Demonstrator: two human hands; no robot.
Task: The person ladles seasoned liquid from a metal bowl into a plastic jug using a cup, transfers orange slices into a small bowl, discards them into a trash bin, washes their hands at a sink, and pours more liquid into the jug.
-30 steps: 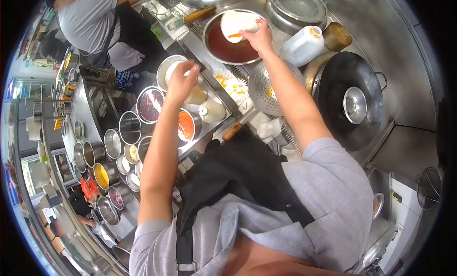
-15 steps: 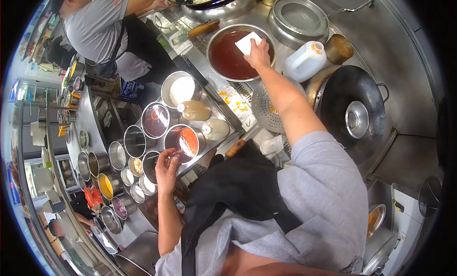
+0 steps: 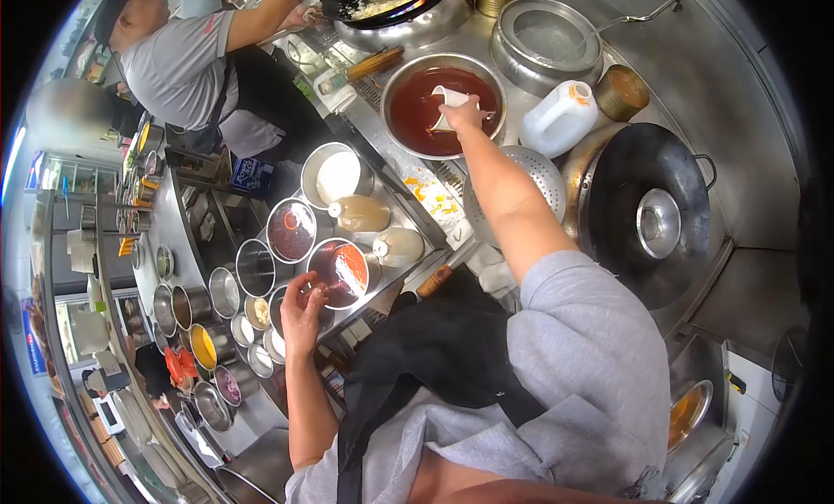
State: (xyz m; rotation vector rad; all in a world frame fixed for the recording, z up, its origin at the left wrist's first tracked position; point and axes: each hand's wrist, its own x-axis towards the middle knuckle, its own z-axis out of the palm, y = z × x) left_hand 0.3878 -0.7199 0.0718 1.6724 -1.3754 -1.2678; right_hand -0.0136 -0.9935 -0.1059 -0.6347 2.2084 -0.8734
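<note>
My right hand [image 3: 462, 115] is closed on a white container [image 3: 447, 109], tilted and low in a steel bowl [image 3: 393, 137] of dark red liquid [image 3: 415, 104]. My left hand [image 3: 304, 308] hovers beside a steel pot of orange-red sauce [image 3: 350, 270], its fingers curled but apart, with nothing seen in them. Near that pot stand a pot of dark red sauce [image 3: 291, 231], a pot with white contents [image 3: 337, 175] and two capped bottles [image 3: 360, 213] [image 3: 399, 247].
A perforated ladle [image 3: 521, 187], a white jug [image 3: 560, 118], a tin can [image 3: 622, 92] and a black wok [image 3: 634, 174] are at the right. Another person [image 3: 178, 69] works at a wok with food [image 3: 382, 2] at the upper left. Several small containers stand left.
My left hand has moved from above the white-contents pot down to beside the orange-red sauce. My right hand has lowered the white container into the bowl. The view has shifted slightly.
</note>
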